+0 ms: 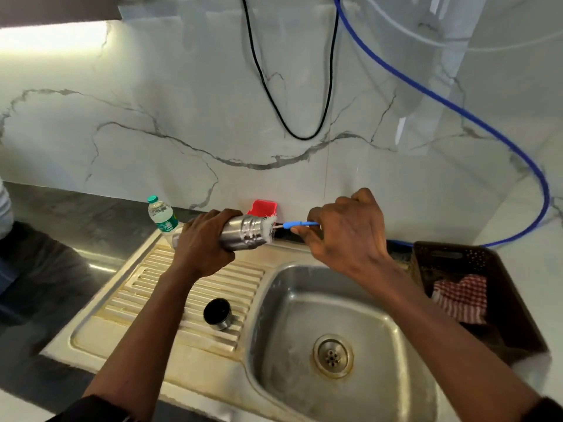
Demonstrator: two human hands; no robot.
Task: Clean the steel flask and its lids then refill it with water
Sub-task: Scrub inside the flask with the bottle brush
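Flask [243,234]: held on its side above the drainboard [195,287], mouth toward the brush, probably for straight entry.
Left hand [202,242]: fingers wrapped round the flask body; neck protrudes past them.
Right hand [347,229]: fingers pinch the blue brush handle [300,224]; bristles [269,228] at the flask mouth.
Lid [217,313]: resting on the drainboard, apart from both hands.

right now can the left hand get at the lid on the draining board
Probably not yet. The lid lies uncovered on the draining board beside the left forearm, so the way is free, but the left hand grips the flask while the right hand holds a brush at its mouth.
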